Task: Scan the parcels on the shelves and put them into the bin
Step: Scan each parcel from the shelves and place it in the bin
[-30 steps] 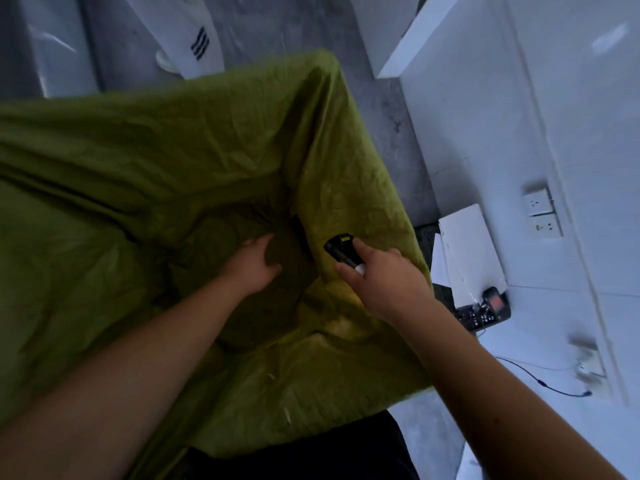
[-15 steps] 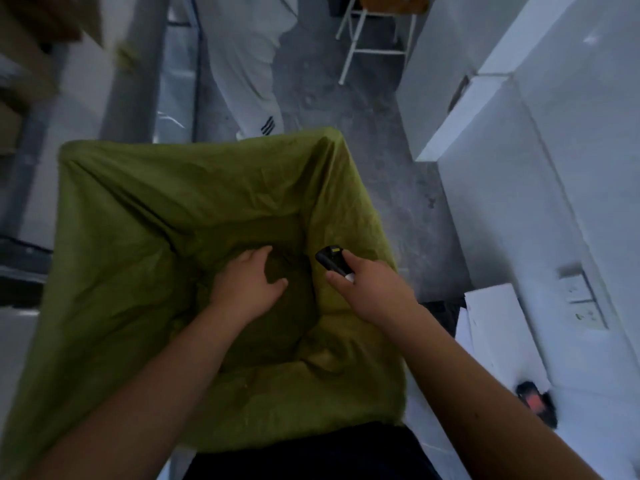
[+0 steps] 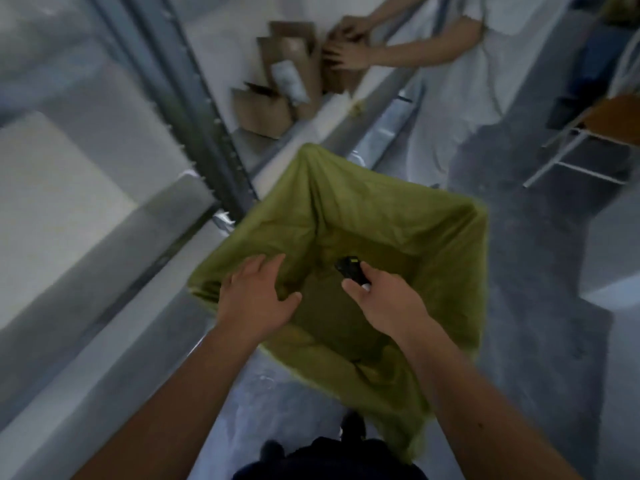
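My left hand (image 3: 258, 299) now out of green bin (image 3: 446, 237), fingers apart, holding nothing. Right hand (image 3: 388, 303) clamped on scanner (image 3: 351, 270). View lifted: parcels (image 3: 277, 81) on far shelf (image 3: 332, 109); next fetch.

No readable text, labels, brands, numbers or signs, picture blurred

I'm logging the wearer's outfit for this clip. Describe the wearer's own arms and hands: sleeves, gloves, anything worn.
Both forearms are bare up to the bottom edge of the head view; no sleeve or cuff shows. The left hand and right hand wear no gloves, and no ring, watch or wristband can be seen. The picture is dim and somewhat blurred, so small marks cannot be made out.
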{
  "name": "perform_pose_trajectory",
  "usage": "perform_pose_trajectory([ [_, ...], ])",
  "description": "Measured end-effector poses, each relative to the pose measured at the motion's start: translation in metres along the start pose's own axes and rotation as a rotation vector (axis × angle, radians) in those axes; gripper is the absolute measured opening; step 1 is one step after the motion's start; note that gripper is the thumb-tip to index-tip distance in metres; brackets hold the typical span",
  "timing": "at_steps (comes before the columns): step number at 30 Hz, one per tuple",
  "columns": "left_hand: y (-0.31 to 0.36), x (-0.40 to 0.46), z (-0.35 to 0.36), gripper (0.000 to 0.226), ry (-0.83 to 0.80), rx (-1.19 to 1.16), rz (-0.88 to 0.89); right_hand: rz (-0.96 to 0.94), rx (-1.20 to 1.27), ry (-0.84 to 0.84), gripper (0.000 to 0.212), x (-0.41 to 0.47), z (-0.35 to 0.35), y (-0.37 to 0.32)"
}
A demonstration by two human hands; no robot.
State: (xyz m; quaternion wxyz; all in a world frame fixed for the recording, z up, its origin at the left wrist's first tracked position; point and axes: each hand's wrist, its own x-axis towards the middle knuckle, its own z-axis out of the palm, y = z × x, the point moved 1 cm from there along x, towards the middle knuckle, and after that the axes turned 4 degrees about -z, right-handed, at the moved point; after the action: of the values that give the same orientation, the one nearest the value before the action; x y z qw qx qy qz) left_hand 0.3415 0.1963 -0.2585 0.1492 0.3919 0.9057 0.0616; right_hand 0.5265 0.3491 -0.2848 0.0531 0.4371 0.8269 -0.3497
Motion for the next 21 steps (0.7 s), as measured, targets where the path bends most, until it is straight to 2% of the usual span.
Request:
perform_pose_trajectory([
  [6,-0.088,-0.074,-0.049,0.082,0.235,-0.052,-0.233,-0.342,-0.018,-0.022,0.07,-0.009,0.038,-0.111],
  [11,-0.161,-0.173,-0.075,0.081,0.392,-0.075,-0.463,-0.633,0.067,-0.048,0.051,-0.052,0.09,-0.204],
  [15,-0.205,-0.255,-0.091,0.079,0.501,-0.103,-0.609,-0.798,0.017,-0.127,0.059,-0.102,0.129,-0.266],
  [18,-0.23,-0.305,-0.106,0.08,0.581,-0.119,-0.653,-0.903,-0.009,-0.15,0.066,-0.143,0.146,-0.306],
  [21,-0.25,-0.339,-0.133,0.079,0.664,-0.094,-0.612,-0.999,-0.023,-0.12,0.06,-0.175,0.145,-0.342],
])
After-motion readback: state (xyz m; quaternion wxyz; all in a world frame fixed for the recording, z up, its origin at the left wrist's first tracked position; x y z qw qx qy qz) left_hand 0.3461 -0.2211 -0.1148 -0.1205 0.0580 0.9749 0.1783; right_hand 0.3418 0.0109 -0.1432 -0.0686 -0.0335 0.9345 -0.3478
